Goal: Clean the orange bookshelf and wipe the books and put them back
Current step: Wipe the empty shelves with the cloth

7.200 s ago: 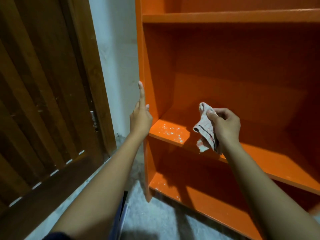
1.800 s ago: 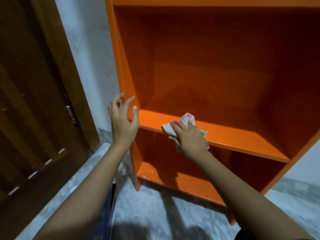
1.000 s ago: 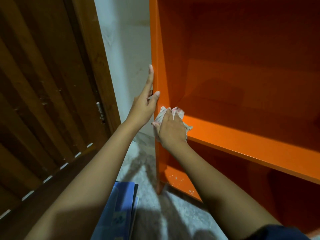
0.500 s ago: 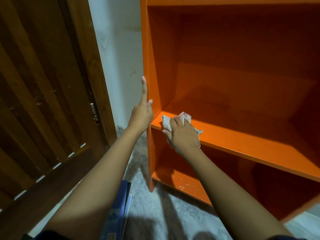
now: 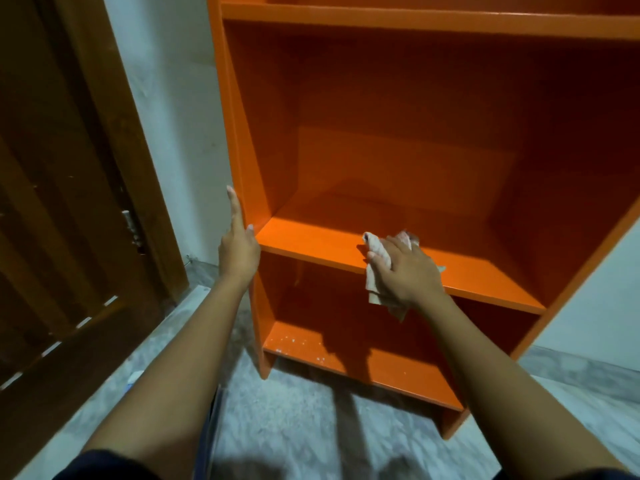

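Home room, wooden door (image 5: 69,202), plastered wall (image 5: 180,133), marble floor (image 5: 294,427)

Your bookshelf (image 5: 398,116) is bright orange, your cloth (image 5: 378,252) whitish with faint red marks; at nine o'clock, a dark brown door (image 5: 69,202).
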Available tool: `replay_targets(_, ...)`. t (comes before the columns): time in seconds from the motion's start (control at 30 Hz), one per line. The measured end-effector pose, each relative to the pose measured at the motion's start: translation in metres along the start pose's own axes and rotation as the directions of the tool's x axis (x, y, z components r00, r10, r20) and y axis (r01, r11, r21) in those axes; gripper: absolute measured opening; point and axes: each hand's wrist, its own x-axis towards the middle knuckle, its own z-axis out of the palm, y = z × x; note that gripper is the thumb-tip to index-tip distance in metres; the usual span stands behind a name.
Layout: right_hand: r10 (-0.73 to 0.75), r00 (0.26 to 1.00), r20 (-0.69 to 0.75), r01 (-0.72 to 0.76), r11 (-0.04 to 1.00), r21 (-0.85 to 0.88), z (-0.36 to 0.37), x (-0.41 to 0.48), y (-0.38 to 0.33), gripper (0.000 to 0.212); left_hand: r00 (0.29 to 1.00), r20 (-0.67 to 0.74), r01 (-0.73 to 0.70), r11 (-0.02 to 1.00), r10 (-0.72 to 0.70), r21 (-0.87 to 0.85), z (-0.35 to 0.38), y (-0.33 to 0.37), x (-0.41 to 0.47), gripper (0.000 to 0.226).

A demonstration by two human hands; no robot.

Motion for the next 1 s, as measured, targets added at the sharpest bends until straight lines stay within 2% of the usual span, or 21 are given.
replay_targets(0.13,0.055,0.995,0.081,-0.054,0.998,-0.008,-0.014,0.004,0.034,0.055,1.000,-0.020,0.022,0.999,-0.021,0.035,0.003,-0.001,-0.003,0.076)
replay_targets(0.27,0.190,0.979,0.077,-0.185,0.980,-0.069,-0.024,0.006,0.048,0.056,0.999,-0.026,0.041,0.998,-0.040,0.042,0.006,-0.004,-0.006,0.076)
replay_targets(0.37,0.297,0.955,0.020,-0.293,0.949,-0.114,-0.025,0.001,0.054,0.056,0.998,-0.036,0.049,0.998,-0.048,0.029,0.006,-0.005,-0.009,0.073)
replay_targets(0.47,0.321,0.939,-0.120,-0.332,0.939,-0.089,-0.015,-0.009,0.062,0.050,0.998,-0.029,0.055,0.998,-0.054,0.039,0.004,-0.004,-0.008,0.072)
replay_targets(0.57,0.292,0.898,-0.328,-0.302,0.953,0.021,-0.004,-0.026,0.061,0.036,0.998,-0.022,0.066,0.997,-0.065,0.039,0.003,-0.003,-0.009,0.073)
replay_targets(0.63,0.261,0.853,-0.453,-0.233,0.965,0.118,0.003,-0.041,0.053,0.030,0.998,-0.020,0.068,0.997,-0.067,0.043,0.004,-0.003,-0.013,0.072)
replay_targets(0.73,0.191,0.795,-0.576,-0.050,0.966,0.252,0.020,-0.067,0.038,0.030,0.998,-0.007,0.055,0.998,-0.055,0.017,0.007,-0.006,-0.019,0.072)
replay_targets(0.8,0.207,0.751,-0.627,0.009,0.946,0.323,0.041,-0.085,0.028,0.036,1.000,0.007,0.012,1.000,-0.012,0.010,0.011,-0.012,-0.027,0.073)
replay_targets(0.9,0.300,0.787,-0.539,-0.045,0.899,0.436,0.088,-0.111,0.022,0.036,0.999,0.046,-0.030,0.999,0.029,0.033,0.022,-0.028,-0.040,0.072)
replay_targets(1.0,0.430,0.808,-0.403,-0.207,0.847,0.489,0.142,-0.128,0.040,0.035,0.995,0.083,-0.061,0.997,0.057,0.050,0.034,-0.055,-0.048,0.073)
